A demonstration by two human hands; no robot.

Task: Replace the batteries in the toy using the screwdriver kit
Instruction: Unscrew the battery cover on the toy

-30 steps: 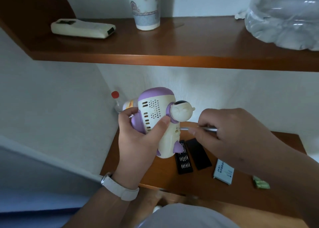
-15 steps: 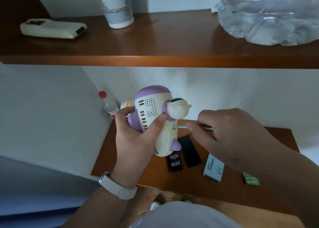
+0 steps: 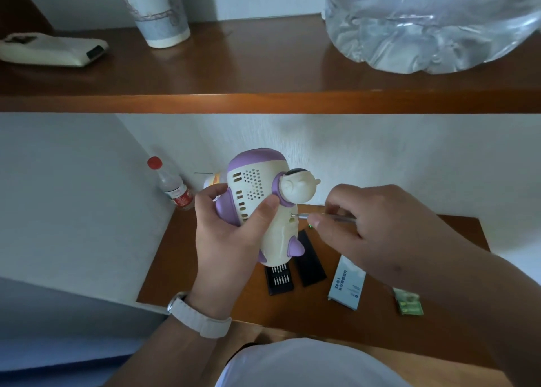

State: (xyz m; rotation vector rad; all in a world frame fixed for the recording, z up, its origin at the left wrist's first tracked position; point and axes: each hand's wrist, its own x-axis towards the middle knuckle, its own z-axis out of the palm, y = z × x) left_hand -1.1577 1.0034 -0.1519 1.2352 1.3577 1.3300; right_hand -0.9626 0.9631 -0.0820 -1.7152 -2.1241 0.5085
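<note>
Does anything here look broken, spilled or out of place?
Nothing stands out. The left hand holds the toy above the table, the right hand holds the screwdriver at a hole in its side, and the bit case lies flat below.

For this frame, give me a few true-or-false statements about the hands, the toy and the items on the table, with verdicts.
1. The left hand grips the purple and cream plastic toy, holding it up over the brown wooden table. True.
2. The thin silver screwdriver lies flat on the table. False: the right hand pinches it, with its tip at the toy's cream body.
3. The small green pack lies on the table, right of the white and blue box. True.
4. The red-capped clear bottle lies on its side. False: it stands cap up at the table's back left corner, by the wall.
</note>
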